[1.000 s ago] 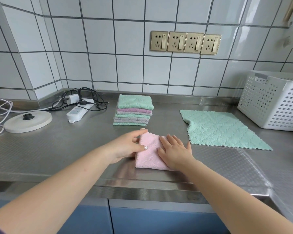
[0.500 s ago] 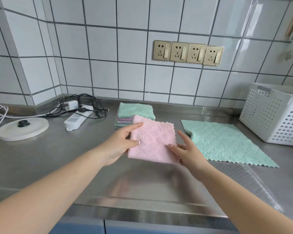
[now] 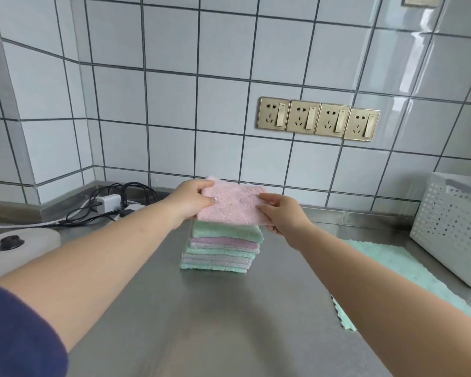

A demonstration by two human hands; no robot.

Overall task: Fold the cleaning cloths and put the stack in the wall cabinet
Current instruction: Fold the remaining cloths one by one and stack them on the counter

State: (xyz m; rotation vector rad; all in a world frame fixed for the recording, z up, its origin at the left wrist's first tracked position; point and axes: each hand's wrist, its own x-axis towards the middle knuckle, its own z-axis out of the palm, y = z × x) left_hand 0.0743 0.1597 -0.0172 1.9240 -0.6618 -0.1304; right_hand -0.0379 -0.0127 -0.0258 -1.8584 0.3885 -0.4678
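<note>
A folded pink cloth (image 3: 234, 204) is held flat just over a stack of folded green and pink cloths (image 3: 220, 250) on the steel counter. My left hand (image 3: 192, 198) grips the cloth's left edge. My right hand (image 3: 282, 210) pinches its right edge, thumb on top. Whether the pink cloth touches the stack I cannot tell. An unfolded green cloth (image 3: 381, 270) lies spread on the counter to the right, partly hidden by my right forearm. No wall cabinet is in view.
A white perforated basket (image 3: 454, 229) stands at the right against the tiled wall. At the left lie a round white appliance base (image 3: 19, 250), a charger with tangled black cables (image 3: 112, 201), and gold wall sockets (image 3: 318, 119) above the counter (image 3: 215, 322).
Both hands lifted the folded pink cloth off the counter's front and carried it back over the stack. The view has tilted up and moved closer to the wall.
</note>
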